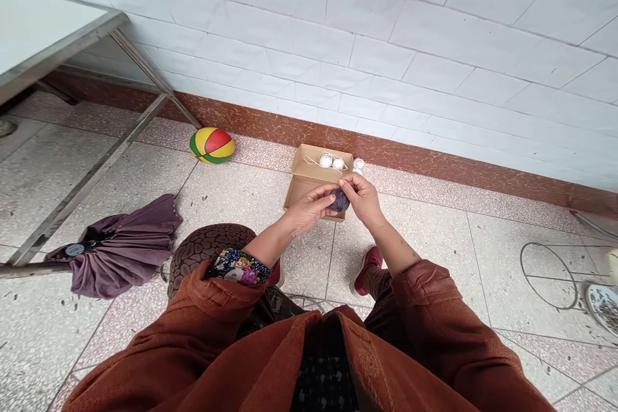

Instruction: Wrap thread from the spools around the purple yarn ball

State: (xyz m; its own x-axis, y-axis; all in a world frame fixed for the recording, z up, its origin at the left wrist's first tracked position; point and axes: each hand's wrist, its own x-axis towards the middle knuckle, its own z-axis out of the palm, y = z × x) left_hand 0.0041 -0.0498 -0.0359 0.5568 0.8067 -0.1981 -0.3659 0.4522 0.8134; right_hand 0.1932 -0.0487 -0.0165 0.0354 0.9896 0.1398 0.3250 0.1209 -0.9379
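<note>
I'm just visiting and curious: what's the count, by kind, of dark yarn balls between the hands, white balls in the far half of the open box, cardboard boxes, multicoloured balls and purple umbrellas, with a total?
Dark yarn ball: 1
White balls in the far half: 2
Cardboard box: 1
Multicoloured ball: 1
Purple umbrella: 1
Total: 6

I saw, over my remote feed, a dark bluish-purple round ball of yarn and a plain tan rectangular cardboard box. The round toy ball bore red, yellow and green panels. I picked out a dusty-purple pleated cloth umbrella, a dark fabric cuff patterned with bright flowers, rust-brown jacket sleeves, and reddish-brown stone skirting with pale veins.
</note>
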